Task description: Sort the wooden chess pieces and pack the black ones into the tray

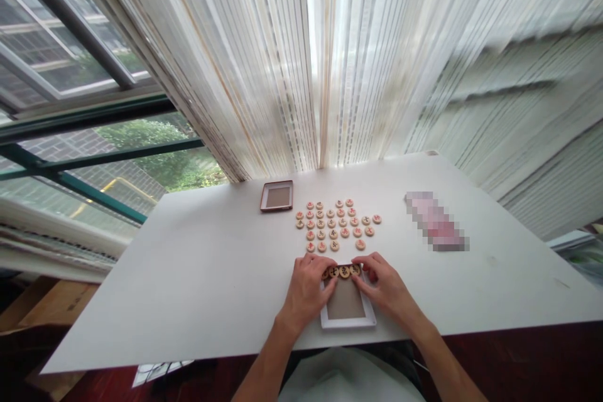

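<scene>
A shallow white tray (347, 323) lies at the near edge of the white table (198, 276). A row of round wooden game pieces (343, 271) with dark characters lines its far end. My left hand (306, 292) rests on the tray's left side, fingers curled against the leftmost piece. On the right side, my right hand (384, 286) has its fingertips pinched at the rightmost piece. Beyond the tray, several more wooden discs (332, 225) with red characters lie spread out flat.
A brown-rimmed box lid (277, 195) lies at the back of the table, left of the discs. A pink blurred flat item (436, 221) sits to the right. Pale striped curtains (330, 63) hang behind the table, with a window (70, 75) to the left.
</scene>
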The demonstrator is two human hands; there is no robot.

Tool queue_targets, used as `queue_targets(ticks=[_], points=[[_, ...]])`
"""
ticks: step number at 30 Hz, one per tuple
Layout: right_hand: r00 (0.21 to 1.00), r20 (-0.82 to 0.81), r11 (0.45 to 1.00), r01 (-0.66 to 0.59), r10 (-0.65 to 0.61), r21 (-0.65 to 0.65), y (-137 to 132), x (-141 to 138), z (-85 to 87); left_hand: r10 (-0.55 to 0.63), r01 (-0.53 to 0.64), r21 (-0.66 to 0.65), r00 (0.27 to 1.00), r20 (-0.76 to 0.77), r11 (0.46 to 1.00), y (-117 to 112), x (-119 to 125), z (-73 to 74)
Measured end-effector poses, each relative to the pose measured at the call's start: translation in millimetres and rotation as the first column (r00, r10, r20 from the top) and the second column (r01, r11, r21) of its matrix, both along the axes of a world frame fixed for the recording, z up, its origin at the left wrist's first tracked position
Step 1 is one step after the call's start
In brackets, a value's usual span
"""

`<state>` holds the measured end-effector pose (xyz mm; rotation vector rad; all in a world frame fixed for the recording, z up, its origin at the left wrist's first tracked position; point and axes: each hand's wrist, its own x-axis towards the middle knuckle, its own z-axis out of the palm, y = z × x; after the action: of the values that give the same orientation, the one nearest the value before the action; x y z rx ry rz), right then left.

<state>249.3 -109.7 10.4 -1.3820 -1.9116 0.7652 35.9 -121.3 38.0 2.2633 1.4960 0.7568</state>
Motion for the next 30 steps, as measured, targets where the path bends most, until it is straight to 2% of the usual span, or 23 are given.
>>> queue_targets(ticks=[8, 15, 21, 26, 30], points=[[1.000, 0.017, 1.000, 0.004, -0.004, -0.011, 0, -1, 2.6, -0.008, 0.007, 0.006, 1.000, 0.021, 1.000, 0, -1, 1.0], [0.996, 0.061, 0.998, 0.061, -0.062, 0.022, 0, -9, -0.6, -0.011, 0.011, -0.005, 1.000, 0.024, 1.000, 1, -1, -1.0], [0.998, 0.052, 0.999, 0.034, -0.035, 0.020, 0, -5, -2.3, -0.009, 0.009, -0.001, 0.999, 0.032, 1.000, -1, -1, 0.2], [1.000, -0.021, 1.000, 0.023, -0.022, 0.020, -4, 3, -0.8, -0.006, 0.004, 0.031, 0.998, 0.063, 1.000, 1, -10, 3.2], [0.996, -0.087, 0.999, 0.035, -0.033, 0.027, -10, 12, 1.1, 0.013, -0.016, 0.063, 0.999, 0.043, 0.998, 12, -24, 8.1]])
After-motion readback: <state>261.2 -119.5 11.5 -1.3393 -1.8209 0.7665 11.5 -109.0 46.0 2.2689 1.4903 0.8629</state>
